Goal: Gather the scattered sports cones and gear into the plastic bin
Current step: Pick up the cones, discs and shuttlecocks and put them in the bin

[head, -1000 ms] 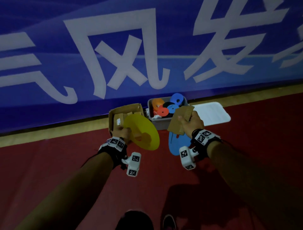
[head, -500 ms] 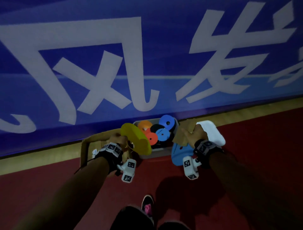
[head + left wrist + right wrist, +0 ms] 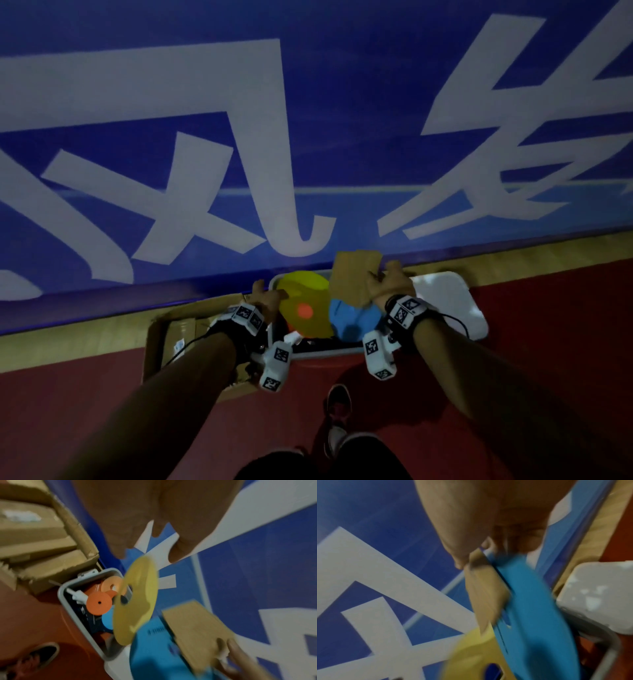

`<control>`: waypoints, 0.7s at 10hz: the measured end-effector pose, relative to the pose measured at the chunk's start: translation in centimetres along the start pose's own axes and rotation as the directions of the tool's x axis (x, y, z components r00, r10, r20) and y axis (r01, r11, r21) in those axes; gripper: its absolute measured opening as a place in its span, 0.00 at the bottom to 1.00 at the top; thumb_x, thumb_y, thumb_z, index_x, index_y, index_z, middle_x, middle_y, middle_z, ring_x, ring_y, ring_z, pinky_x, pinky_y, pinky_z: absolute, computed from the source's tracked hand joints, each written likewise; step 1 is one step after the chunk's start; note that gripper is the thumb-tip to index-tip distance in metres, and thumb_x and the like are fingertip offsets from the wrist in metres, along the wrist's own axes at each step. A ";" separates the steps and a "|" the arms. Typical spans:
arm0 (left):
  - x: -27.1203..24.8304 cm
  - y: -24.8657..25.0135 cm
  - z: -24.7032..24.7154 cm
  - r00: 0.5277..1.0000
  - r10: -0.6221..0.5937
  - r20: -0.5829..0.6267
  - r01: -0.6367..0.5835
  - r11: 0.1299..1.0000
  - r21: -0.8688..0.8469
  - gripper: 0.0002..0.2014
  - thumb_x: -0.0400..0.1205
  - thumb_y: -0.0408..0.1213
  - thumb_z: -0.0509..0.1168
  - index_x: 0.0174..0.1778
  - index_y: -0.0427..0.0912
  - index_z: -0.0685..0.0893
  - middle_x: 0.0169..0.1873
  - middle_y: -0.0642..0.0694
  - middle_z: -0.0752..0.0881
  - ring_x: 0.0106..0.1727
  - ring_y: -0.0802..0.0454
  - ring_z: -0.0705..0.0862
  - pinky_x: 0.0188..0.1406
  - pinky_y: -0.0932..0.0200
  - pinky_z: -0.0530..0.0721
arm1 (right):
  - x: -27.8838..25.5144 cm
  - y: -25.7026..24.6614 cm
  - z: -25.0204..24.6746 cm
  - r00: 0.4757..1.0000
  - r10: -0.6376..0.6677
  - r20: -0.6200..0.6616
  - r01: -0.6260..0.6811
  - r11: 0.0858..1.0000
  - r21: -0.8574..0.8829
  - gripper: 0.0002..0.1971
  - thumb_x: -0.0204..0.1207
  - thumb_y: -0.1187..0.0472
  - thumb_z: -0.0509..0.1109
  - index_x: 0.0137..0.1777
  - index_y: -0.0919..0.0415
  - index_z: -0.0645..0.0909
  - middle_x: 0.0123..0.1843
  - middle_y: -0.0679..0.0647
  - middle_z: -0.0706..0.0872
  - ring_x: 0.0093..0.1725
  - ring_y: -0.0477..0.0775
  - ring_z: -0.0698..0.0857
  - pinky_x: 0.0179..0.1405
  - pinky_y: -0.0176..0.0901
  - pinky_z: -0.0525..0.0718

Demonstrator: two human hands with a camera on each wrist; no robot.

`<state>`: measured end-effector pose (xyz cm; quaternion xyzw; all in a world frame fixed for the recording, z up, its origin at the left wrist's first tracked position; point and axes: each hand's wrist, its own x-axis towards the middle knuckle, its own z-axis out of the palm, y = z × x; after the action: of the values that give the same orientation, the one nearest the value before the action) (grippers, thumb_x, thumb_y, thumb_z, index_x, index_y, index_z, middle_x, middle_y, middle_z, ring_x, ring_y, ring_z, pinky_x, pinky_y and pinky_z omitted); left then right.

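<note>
At the left, an open cardboard box (image 3: 178, 339) lay on the red floor (image 3: 548, 342), touching the left wall of the grey plastic bin (image 3: 274, 337), which stood against the foot of the blue banner (image 3: 205, 85). The left hand (image 3: 263, 299) hung over the bin's left edge with its fingers (image 3: 120, 545) straight and spread, gripping nothing; the yellow disc cone (image 3: 305, 305) sat tilted in the air just below them, above the bin's mouth, so it looked freshly let go and about to land. Further right, the right hand (image 3: 388, 287) pinched a blue disc cone (image 3: 352, 318) and a flat cardboard piece (image 3: 352, 277) together over the bin's right edge. Beyond it the white lid (image 3: 448, 308) lay on the floor beside the bin's right wall.

I judged the job well advanced: several cones were already inside and two more were arriving. What remained scattered elsewhere could not be told.

The head view hid the bin's contents under the yellow cone. The left wrist view looked in and showed orange discs (image 3: 98, 604), a light blue one and something white. The right wrist view alone showed thumb and fingers (image 3: 460, 559) clamping card against blue cone.
</note>
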<state>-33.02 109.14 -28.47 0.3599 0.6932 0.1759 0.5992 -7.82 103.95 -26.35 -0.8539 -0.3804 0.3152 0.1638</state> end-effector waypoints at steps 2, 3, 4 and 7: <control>7.6 1.6 0.7 1.000 0.002 -0.008 -0.002 0.999 0.034 0.40 0.61 0.43 0.74 0.70 0.32 0.74 0.65 0.30 0.81 0.58 0.37 0.84 0.64 0.40 0.81 | 5.8 -1.0 -3.6 0.987 0.040 0.154 -0.033 0.998 -0.048 0.27 0.73 0.44 0.71 0.62 0.60 0.68 0.54 0.58 0.79 0.48 0.59 0.78 0.48 0.49 0.79; 4.9 5.5 1.3 0.999 0.016 0.041 -0.019 0.996 0.091 0.14 0.78 0.34 0.68 0.58 0.38 0.78 0.55 0.35 0.82 0.53 0.44 0.81 0.63 0.38 0.83 | 6.1 -1.1 -5.3 0.986 0.080 0.146 -0.075 0.997 -0.034 0.23 0.75 0.48 0.70 0.63 0.60 0.70 0.57 0.57 0.79 0.53 0.60 0.79 0.48 0.45 0.75; 2.6 8.6 3.0 0.995 0.067 0.074 -0.079 0.979 0.186 0.09 0.83 0.32 0.63 0.58 0.44 0.74 0.46 0.41 0.80 0.45 0.46 0.81 0.53 0.47 0.85 | 5.5 -0.4 -6.0 0.989 0.107 0.107 -0.109 0.994 0.015 0.24 0.72 0.44 0.70 0.62 0.57 0.76 0.60 0.57 0.83 0.53 0.60 0.81 0.50 0.46 0.78; -6.3 10.1 14.3 0.865 0.032 0.500 -0.233 0.909 0.345 0.11 0.85 0.31 0.56 0.37 0.46 0.74 0.33 0.48 0.78 0.32 0.52 0.77 0.35 0.61 0.76 | -6.5 7.1 -7.3 0.940 0.341 -0.011 -0.287 0.807 0.517 0.15 0.80 0.45 0.67 0.44 0.57 0.73 0.48 0.62 0.82 0.43 0.63 0.86 0.44 0.48 0.80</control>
<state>-16.26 108.84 -20.43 0.5532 0.5151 -0.0211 0.6544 -2.49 94.11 -21.90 -0.8465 -0.1284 0.3823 0.3477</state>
